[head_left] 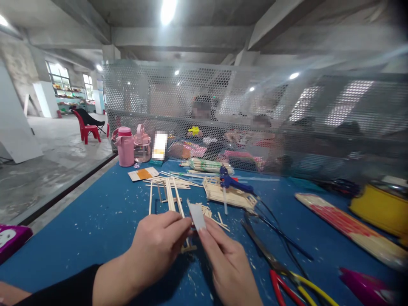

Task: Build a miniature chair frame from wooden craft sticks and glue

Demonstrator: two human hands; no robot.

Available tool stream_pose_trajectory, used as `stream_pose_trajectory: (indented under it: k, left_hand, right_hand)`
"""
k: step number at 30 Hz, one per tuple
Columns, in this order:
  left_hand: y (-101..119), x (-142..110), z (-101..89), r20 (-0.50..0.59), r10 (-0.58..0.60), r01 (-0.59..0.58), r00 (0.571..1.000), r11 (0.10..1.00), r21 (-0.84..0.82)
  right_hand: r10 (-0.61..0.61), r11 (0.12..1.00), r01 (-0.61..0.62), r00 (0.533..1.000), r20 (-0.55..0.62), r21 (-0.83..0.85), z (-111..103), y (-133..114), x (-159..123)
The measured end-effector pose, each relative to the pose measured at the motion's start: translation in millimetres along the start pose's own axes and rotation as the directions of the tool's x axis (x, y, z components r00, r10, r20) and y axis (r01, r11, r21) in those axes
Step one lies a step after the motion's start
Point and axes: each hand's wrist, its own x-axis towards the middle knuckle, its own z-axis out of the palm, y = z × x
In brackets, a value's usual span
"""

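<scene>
My left hand (161, 238) is closed at the near end of a small frame of thin wooden sticks (170, 193), its fingertips pinched together. Between the thumb and fingers of my right hand (228, 259) is a light grey, flat strip (197, 216) that looks like folded paper or sandpaper. The strip's lower part is hidden by the thumb, and its upper end points up and away. Both hands' fingertips almost meet over the frame's near end. Just beyond them lies a pile of short wooden sticks (207, 210).
A blue glue gun (236, 182) rests on a wooden stick panel (223, 196). Long-handled snips (277, 265) lie at right, near a bag of sticks (347, 225). A pink jug (125, 148) stands at the back left. Behind a perforated metal screen (153, 93) sit other people.
</scene>
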Motion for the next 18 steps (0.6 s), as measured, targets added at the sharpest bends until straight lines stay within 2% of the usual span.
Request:
stream_pose_trajectory:
  k: [4,11,18]
  left_hand:
    - [-3,0,0.7,0.001,-0.024,0.024,1.0,0.999,-0.022]
    - [-4,2,-1.0,0.031,0.016,-0.015,0.999,0.999,-0.051]
    - [-4,4,-2.1,0.092,0.004,0.0,0.996,0.999,-0.051]
  right_hand:
    - [0.02,0.999,-0.022,0.999,0.033,0.048,3,-10,2]
    - [0.086,0.996,-0.086,0.996,-0.004,0.025,5,-13,2]
    - [0.124,0.992,-0.124,0.992,-0.005,0.03,3,-17,1]
